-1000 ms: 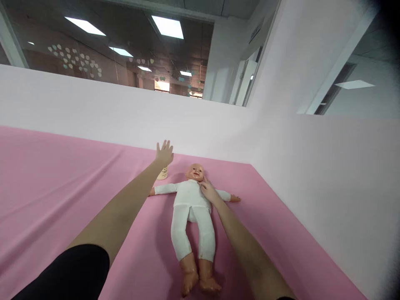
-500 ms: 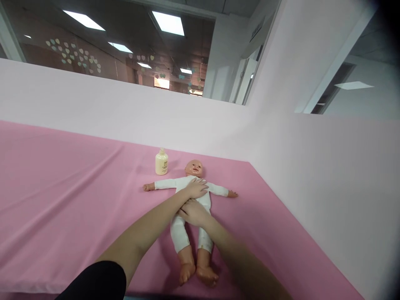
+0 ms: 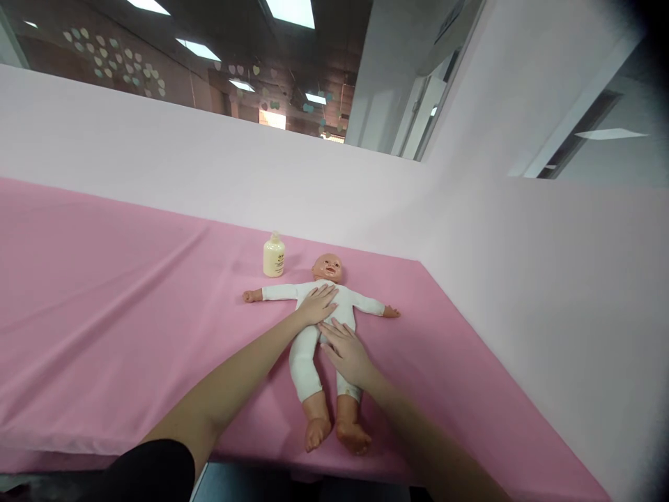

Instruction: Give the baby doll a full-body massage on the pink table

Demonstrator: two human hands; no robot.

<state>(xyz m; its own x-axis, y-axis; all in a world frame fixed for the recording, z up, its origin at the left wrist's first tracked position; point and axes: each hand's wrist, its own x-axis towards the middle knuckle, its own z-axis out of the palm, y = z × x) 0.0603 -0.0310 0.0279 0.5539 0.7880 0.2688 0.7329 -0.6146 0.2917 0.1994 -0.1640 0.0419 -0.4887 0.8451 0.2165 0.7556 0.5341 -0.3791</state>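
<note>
A pink-covered surface [image 3: 104, 279] meets pale walls; the left hand [image 3: 318, 305] and right hand [image 3: 347, 352] lie flat, fingers spread, on the doll [image 3: 334, 307].

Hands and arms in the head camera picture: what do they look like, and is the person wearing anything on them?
The left hand and right hand are bare, with no gloves, and no rings or watch show. Both forearms are uncovered. A black sleeve covers the left upper arm down to about the elbow. The right arm leaves the picture at the bottom edge before any sleeve shows.
</note>
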